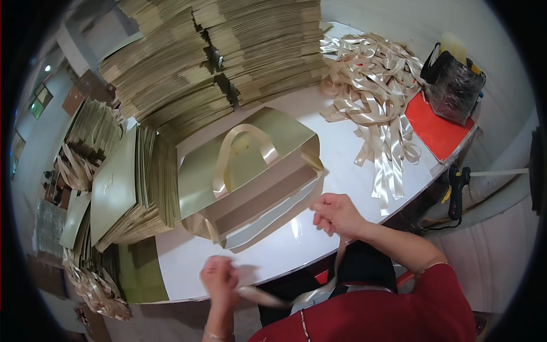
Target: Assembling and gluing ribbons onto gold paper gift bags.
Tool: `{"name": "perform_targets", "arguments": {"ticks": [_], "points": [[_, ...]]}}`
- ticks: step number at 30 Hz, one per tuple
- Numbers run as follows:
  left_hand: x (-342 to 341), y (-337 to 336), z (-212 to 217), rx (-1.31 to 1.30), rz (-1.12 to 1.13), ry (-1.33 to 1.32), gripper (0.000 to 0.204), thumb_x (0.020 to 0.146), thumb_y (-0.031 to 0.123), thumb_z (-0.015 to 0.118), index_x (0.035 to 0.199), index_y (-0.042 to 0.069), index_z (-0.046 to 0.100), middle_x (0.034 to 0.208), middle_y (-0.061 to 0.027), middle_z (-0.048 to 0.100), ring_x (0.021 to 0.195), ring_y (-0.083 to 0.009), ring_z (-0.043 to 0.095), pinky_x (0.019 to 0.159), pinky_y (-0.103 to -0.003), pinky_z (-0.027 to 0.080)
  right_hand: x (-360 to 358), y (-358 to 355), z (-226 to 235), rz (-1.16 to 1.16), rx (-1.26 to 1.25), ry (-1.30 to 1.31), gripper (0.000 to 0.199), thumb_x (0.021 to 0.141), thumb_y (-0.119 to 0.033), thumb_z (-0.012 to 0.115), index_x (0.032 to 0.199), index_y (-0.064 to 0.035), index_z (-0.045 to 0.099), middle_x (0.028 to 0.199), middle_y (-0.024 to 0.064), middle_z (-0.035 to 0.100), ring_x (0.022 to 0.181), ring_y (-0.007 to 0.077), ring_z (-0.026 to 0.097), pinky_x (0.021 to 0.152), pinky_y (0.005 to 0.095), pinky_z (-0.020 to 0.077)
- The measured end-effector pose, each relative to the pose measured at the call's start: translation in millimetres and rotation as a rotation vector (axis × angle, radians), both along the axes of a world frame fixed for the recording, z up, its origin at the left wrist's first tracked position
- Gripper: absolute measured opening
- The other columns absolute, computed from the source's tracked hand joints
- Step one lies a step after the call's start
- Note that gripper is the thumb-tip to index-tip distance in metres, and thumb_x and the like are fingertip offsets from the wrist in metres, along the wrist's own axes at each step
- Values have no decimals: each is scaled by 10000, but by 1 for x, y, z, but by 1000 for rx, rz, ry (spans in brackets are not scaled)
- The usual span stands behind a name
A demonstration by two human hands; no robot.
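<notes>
A gold paper bag [288, 130] lies on its side on the white table, its mouth toward me. A satin ribbon handle [220, 171] loops over its upper panel. In front of the bag, a loose beige satin ribbon [310, 297] sags between my hands, over my lap. My left hand [219, 279], slightly blurred, is closed on one end. The other end hangs from my right hand [337, 215], whose fingers are pinched together close to the bag's right front corner.
Tall stacks of flat gold bags [273, 51] rise at the back; more folded bags [117, 185] lean at left. A pile of ribbons [376, 102] covers the right rear. Beyond it are a red sheet [436, 128], a plastic-wrapped container [454, 91] and a glue gun [456, 191] by the table edge.
</notes>
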State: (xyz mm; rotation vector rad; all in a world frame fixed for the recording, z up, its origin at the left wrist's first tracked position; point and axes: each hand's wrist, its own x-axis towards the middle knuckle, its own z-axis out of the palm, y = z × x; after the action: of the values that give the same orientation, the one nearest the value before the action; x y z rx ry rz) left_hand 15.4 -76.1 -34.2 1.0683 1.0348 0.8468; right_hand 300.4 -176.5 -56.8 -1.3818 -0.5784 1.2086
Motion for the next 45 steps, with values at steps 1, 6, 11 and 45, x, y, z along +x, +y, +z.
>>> {"name": "perform_targets", "arguments": {"ticks": [1, 6, 11, 45], "points": [[25, -1, 0, 511, -229, 147, 86, 802, 110, 659, 857, 50, 634, 588, -14, 503, 494, -110, 503, 440, -222, 404, -2, 2, 6, 0, 8, 3, 199, 896, -189, 580, 911, 10, 572, 695, 79, 607, 460, 75, 520, 382, 205, 399], [145, 45, 0, 1516, -721, 950, 398, 737, 205, 678, 1091, 67, 561, 772, -100, 568, 761, -259, 609, 628, -360, 491, -5, 4, 13, -8, 12, 63, 174, 890, -166, 567, 896, 4, 603, 714, 54, 607, 527, 78, 540, 407, 224, 426], [181, 80, 24, 360, -879, 507, 264, 883, 215, 563, 1013, -11, 606, 920, -86, 637, 761, -144, 616, 645, -265, 488, 13, 7, 9, -155, 5, -71, 191, 881, -192, 605, 876, -1, 613, 668, 23, 584, 513, 65, 520, 405, 204, 382], [173, 61, 43, 229, -968, 515, 240, 832, 223, 628, 859, -16, 639, 744, -16, 608, 655, -77, 515, 604, -242, 425, -18, 21, -7, -225, 183, 31, 233, 862, -177, 642, 730, 11, 600, 630, 52, 593, 526, 112, 558, 502, 251, 445]]}}
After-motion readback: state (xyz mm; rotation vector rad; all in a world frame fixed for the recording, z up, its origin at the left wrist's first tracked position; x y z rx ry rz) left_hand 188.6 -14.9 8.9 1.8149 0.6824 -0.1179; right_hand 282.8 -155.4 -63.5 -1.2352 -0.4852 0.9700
